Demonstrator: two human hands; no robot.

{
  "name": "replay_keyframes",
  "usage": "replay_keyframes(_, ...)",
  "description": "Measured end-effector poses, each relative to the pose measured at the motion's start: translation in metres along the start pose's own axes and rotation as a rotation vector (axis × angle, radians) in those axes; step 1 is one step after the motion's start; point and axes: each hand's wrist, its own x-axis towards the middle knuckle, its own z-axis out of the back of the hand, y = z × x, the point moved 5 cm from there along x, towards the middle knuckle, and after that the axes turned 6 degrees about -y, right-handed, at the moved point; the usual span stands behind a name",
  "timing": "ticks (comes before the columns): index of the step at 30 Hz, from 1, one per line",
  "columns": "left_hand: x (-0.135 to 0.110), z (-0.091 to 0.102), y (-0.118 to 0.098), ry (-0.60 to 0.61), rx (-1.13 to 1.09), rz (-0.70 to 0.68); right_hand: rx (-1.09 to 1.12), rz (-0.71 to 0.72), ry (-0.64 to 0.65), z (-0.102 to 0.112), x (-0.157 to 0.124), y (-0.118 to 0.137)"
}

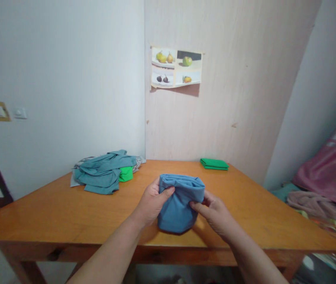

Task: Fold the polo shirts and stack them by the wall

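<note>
A blue folded cloth bundle is held up near the table's front edge, its layered folds facing up at the top. My left hand grips its left side, thumb across the front and fingers hidden behind. On the right side, my right hand pinches the cloth, thumb pressed on the front. Whether the bundle's lower end touches the table I cannot tell.
The wooden table bears a loose pile of teal cloth with a bright green piece at back left. A folded green cloth lies at back right. Pink fabric hangs beyond the right side.
</note>
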Motion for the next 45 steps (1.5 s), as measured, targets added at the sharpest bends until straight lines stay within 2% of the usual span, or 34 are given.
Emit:
replay_keyframes(6, -0.005, 0.002, 0.001, 0.006, -0.115, 0.043, 0.027, 0.004, 0.088, 0.003, 0.000, 0.005)
replay_keyframes(13, -0.008, -0.001, -0.008, 0.085, -0.062, 0.023, 0.007, 0.030, 0.152, 0.013, 0.000, 0.044)
replay_keyframes(20, -0.012, 0.001, -0.012, 0.125, 0.000, 0.024, -0.078, 0.048, 0.095, 0.020, -0.004, 0.049)
replay_keyframes(27, -0.014, 0.002, -0.020, 0.169, 0.024, 0.074, -0.408, 0.202, 0.104, 0.036, -0.019, 0.084)
replay_keyframes(30, -0.014, 0.002, -0.019, 0.201, 0.010, 0.104, -0.528, 0.278, 0.153, 0.037, -0.022, 0.103)
replay_keyframes(35, -0.013, 0.002, -0.014, 0.241, -0.035, 0.131, -0.663, 0.289, 0.301, 0.032, -0.022, 0.123)
replay_keyframes(45, -0.011, -0.002, -0.016, 0.297, -0.005, 0.122, -0.684, 0.245, 0.493, 0.027, -0.015, 0.137)
